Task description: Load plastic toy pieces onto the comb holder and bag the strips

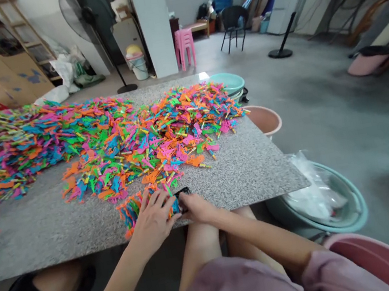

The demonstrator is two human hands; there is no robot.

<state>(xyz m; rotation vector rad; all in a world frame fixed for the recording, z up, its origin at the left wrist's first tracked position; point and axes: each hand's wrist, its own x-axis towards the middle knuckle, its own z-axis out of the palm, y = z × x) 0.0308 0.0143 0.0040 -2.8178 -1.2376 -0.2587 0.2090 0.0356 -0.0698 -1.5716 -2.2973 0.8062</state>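
A speckled grey tabletop (243,167) is seen from above, covered across its far half by a wide heap of small plastic pieces (109,130) in pink, orange, green and blue. At the near edge, a small bunch of pieces (132,210) is pressed under the left hand (155,222), its fingers (161,199) spread flat. The right hand (195,208) is laid just beside it, touching a small black object (182,193); what this object is cannot be told. Beside the tabletop on the right, a pink bucket (267,120) and a teal basin (357,212) holding a clear plastic bag (314,184) are set on the floor (342,109).
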